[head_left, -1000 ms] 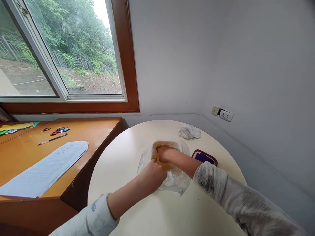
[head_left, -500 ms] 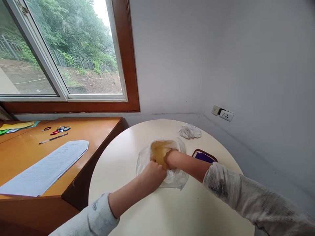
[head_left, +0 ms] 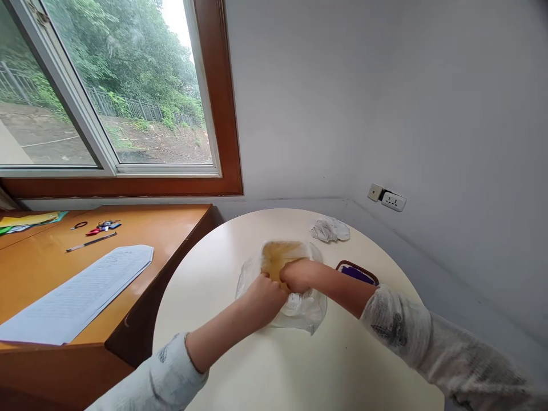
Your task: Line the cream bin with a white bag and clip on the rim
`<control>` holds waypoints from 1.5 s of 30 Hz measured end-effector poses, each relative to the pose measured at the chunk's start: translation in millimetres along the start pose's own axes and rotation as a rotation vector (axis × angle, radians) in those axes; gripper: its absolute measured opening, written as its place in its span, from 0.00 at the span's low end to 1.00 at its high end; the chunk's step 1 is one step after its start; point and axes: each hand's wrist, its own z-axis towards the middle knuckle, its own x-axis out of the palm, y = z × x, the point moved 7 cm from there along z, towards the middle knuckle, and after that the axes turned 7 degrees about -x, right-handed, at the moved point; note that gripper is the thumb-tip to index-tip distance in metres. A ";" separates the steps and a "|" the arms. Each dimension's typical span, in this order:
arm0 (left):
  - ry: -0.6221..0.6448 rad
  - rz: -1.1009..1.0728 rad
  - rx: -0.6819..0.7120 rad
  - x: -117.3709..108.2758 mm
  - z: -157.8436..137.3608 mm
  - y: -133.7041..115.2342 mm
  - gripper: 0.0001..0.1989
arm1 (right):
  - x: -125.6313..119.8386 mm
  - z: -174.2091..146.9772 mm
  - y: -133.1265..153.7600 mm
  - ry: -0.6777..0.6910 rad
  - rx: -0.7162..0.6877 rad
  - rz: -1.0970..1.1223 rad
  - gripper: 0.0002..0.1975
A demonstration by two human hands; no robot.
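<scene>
A box-like container [head_left: 276,257] with a yellowish-tan inside stands on the round table, with a clear plastic bag [head_left: 306,314] spread around and under it. At its near edge my left hand [head_left: 265,298] is closed, thumb on top, gripping the rim; whether bag plastic is also pinched there cannot be made out. My right hand [head_left: 298,275] reaches over the right side into the container, with its fingers curled down close to the left hand. What those fingers hold, if anything, is hidden.
On the cream table [head_left: 205,274] lie a crumpled plastic bag [head_left: 329,229] at the back and a brown-rimmed tray or lid with purple inside [head_left: 357,273], partly behind my right forearm. The wooden desk [head_left: 171,220] at left carries papers [head_left: 85,291], a pen [head_left: 91,242] and keys [head_left: 104,227].
My right hand has come slightly up and toward the left hand, its fingers now showing more above the container's inside. My left hand has barely shifted.
</scene>
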 end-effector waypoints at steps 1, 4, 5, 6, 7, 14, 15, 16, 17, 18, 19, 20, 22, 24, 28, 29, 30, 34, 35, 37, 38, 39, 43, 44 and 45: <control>0.016 0.021 -0.002 -2.8 0.8 2.5 0.09 | -4.2 -1.6 2.7 0.051 -0.024 -0.010 0.14; 0.080 0.028 -0.036 -10.8 4.0 17.4 0.08 | -29.9 -7.7 13.2 0.040 -0.125 0.036 0.11; 0.112 0.000 -0.065 -13.0 5.3 25.2 0.08 | -41.3 -10.8 15.5 -0.026 -0.152 0.082 0.14; 0.146 -0.047 -0.103 -15.3 6.6 33.9 0.09 | -51.2 -14.8 15.8 -0.097 -0.161 0.132 0.16; 0.181 -0.105 -0.144 -17.3 7.7 42.8 0.10 | -59.0 -19.6 14.1 -0.168 -0.159 0.185 0.17; 0.112 -0.455 -0.131 -45.8 9.9 68.7 0.04 | -51.2 -52.1 -25.1 -0.530 -0.019 0.444 0.15; 0.087 -0.448 -0.116 -48.2 8.1 68.7 0.06 | -46.0 -53.4 -28.4 -0.554 -0.026 0.457 0.15; 0.060 -0.443 -0.111 -49.4 5.8 69.3 0.08 | -41.1 -53.7 -30.5 -0.572 -0.040 0.462 0.15; 0.029 -0.450 -0.116 -49.4 3.2 70.4 0.09 | -36.5 -53.3 -31.8 -0.587 -0.056 0.462 0.15; -0.002 -0.468 -0.127 -47.9 0.4 72.2 0.11 | -32.5 -52.3 -32.4 -0.601 -0.072 0.458 0.15; -0.031 -0.493 -0.146 -44.9 -2.4 74.7 0.11 | -29.2 -51.0 -32.7 -0.616 -0.089 0.455 0.15; -0.058 -0.524 -0.173 -40.7 -5.1 78.0 0.12 | -26.7 -49.7 -33.3 -0.634 -0.102 0.455 0.15; -0.101 -0.602 -0.239 -29.7 -10.2 86.0 0.13 | -23.4 -46.8 -35.5 -0.668 -0.119 0.461 0.14; -0.122 -0.699 -0.304 -17.9 -14.2 94.2 0.14 | -21.7 -43.7 -38.7 -0.685 -0.131 0.471 0.13; -0.150 -0.771 -0.341 -8.9 -18.6 104.9 0.10 | -21.6 -37.2 -44.7 -0.683 -0.151 0.477 0.12; -0.145 -0.765 -0.334 -10.4 -19.2 106.9 0.08 | -22.4 -35.7 -46.1 -0.688 -0.154 0.476 0.12; -0.124 -0.759 -0.325 -12.8 -19.4 108.7 0.07 | -23.6 -34.2 -47.3 -0.696 -0.157 0.476 0.12; 0.037 -0.717 -0.278 -28.5 -16.8 114.1 0.17 | -33.7 -27.7 -54.6 -0.793 -0.128 0.483 0.12; 0.050 -0.701 -0.285 -33.5 -14.7 116.7 0.23 | -36.7 -25.8 -58.0 -0.829 -0.101 0.487 0.12; 0.030 -0.692 -0.331 -40.3 -7.5 123.5 0.31 | -40.0 -20.5 -66.7 -0.876 -0.022 0.519 0.13; 0.002 -0.704 -0.366 -41.0 -2.8 127.3 0.33 | -39.5 -17.0 -71.5 -0.879 0.021 0.552 0.14; -0.027 -0.725 -0.403 -39.2 2.3 130.9 0.33 | -37.4 -13.0 -76.2 -0.868 0.060 0.597 0.15; -0.049 -0.834 -0.517 -14.2 22.1 138.7 0.32 | -18.0 0.9 -88.9 -0.746 0.148 0.822 0.22; -0.039 -0.862 -0.536 -7.6 25.3 139.8 0.33 | -12.6 2.8 -90.7 -0.719 0.160 0.866 0.23; -0.034 -0.893 -0.554 -2.4 27.5 141.1 0.33 | -7.6 4.1 -92.2 -0.702 0.171 0.905 0.23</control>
